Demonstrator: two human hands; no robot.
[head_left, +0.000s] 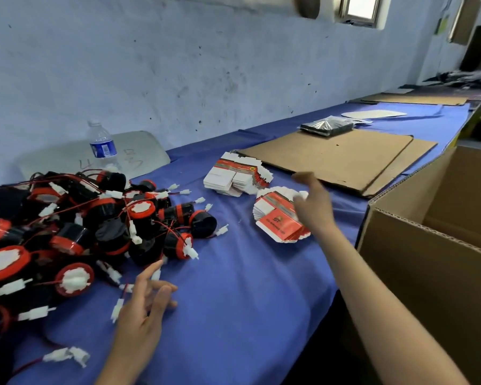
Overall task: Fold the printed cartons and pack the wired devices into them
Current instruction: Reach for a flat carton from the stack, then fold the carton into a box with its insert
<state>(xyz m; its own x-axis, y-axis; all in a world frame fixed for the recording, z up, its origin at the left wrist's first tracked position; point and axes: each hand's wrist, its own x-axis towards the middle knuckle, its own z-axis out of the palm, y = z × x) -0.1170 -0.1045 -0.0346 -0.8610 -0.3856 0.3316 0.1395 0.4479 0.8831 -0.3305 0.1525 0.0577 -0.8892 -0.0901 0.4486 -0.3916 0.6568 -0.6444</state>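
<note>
**Hands Poised Between Devices and Flat Cartons at Packing Table**

A person works at a table draped in blue cloth (pixel 247 295). The left hand (pixel 146 307) hovers with its fingers spread and relaxed at the near edge of a heap of wired devices (pixel 95 223): round, black-and-red units trailing red and black leads with white plugs. It holds nothing. The right hand (pixel 315 209), blurred, reaches over the nearer stack of flat printed cartons (pixel 275 222) with its fingers loosely extended; whether it touches the stack cannot be told. A second fanned stack of cartons (pixel 233 177) lies just behind, none of them folded. Beyond are brown cardboard sheets (pixel 333 159) with a black plastic-wrapped packet (pixel 326 126) on their far edge. An open corrugated box (pixel 428 251) stands at the right, and a water bottle (pixel 102 145) stands by the wall behind the heap.
</note>
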